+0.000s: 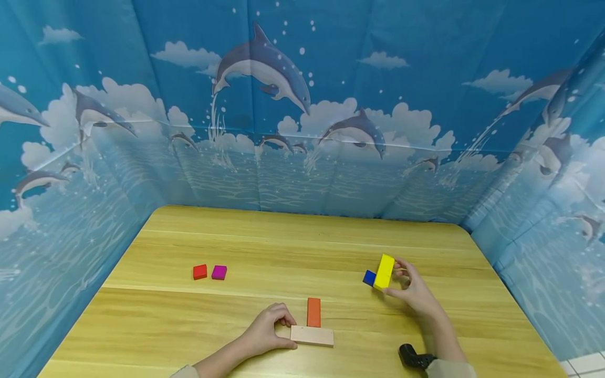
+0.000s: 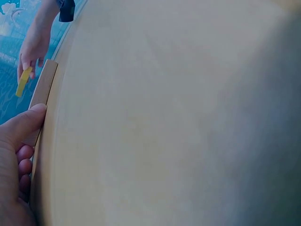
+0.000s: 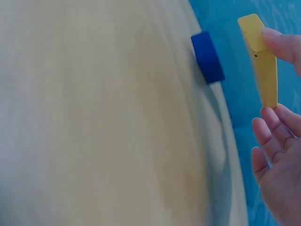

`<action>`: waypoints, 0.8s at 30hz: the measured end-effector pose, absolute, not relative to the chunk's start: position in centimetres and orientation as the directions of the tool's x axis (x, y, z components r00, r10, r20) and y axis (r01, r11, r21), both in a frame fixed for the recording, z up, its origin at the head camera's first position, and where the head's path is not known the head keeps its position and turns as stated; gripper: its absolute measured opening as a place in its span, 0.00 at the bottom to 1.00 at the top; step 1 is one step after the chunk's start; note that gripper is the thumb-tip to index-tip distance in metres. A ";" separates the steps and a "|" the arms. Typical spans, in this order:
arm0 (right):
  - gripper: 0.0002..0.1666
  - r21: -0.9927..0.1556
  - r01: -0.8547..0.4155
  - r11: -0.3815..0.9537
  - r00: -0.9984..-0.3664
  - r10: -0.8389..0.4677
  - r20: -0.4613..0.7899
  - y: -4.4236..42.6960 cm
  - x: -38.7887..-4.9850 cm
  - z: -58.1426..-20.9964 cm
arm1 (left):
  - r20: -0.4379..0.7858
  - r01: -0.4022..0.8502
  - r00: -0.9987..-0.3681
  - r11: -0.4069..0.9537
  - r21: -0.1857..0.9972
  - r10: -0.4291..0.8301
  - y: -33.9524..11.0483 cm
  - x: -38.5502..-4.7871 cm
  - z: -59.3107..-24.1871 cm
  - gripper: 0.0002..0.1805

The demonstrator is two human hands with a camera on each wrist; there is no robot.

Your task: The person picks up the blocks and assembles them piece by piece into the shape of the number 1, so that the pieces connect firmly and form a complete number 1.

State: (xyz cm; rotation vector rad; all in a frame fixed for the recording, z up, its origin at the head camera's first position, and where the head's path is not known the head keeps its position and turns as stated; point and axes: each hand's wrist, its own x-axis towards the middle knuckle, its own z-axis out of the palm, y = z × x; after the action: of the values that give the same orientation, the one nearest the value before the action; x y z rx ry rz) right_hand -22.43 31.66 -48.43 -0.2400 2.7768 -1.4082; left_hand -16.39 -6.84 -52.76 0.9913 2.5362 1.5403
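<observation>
My left hand (image 1: 267, 331) grips the left end of a plain wooden block (image 1: 312, 336), with the thumb on its near side. An orange block (image 1: 314, 312) stretches away from the wooden block's far side, looking like a T with it. Off to the right, my right hand (image 1: 416, 291) pinches a yellow block (image 1: 384, 272) lengthwise between thumb and fingertips. In the right wrist view the yellow block (image 3: 265, 66) appears raised off the table. Close by its left side lies a small blue block (image 1: 369, 277); a gap separates the two in the right wrist view.
A red block (image 1: 200, 272) and a magenta block (image 1: 219, 272) lie side by side on the left of the wooden table (image 1: 264, 236). A black device (image 1: 414, 358) sits by the right wrist. A dolphin-printed curtain (image 1: 302, 173) surrounds the table's far and side edges.
</observation>
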 end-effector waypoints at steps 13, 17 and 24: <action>0.51 -0.793 -0.236 0.562 -0.965 -0.228 0.126 27.9 -23.7 -47.4 | 0.293 0.500 -0.801 0.314 0.807 0.523 -6.9 -16.3 -52.8 0.19; 0.51 -0.798 -0.248 0.549 -0.960 -0.250 0.126 26.9 -24.2 -47.5 | 0.292 0.500 -0.801 0.315 0.807 0.523 -6.9 -16.3 -52.8 0.18; 0.52 -0.810 -0.263 0.525 -0.951 -0.280 0.127 25.1 -24.9 -47.7 | 0.294 0.500 -0.801 0.313 0.807 0.522 -6.9 -16.3 -52.7 0.18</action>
State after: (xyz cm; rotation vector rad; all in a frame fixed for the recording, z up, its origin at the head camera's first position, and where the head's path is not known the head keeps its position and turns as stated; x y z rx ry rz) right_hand -24.88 25.09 -47.72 -0.4855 2.7269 -1.4425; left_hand -16.27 -6.88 -52.75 0.9838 2.5284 1.5411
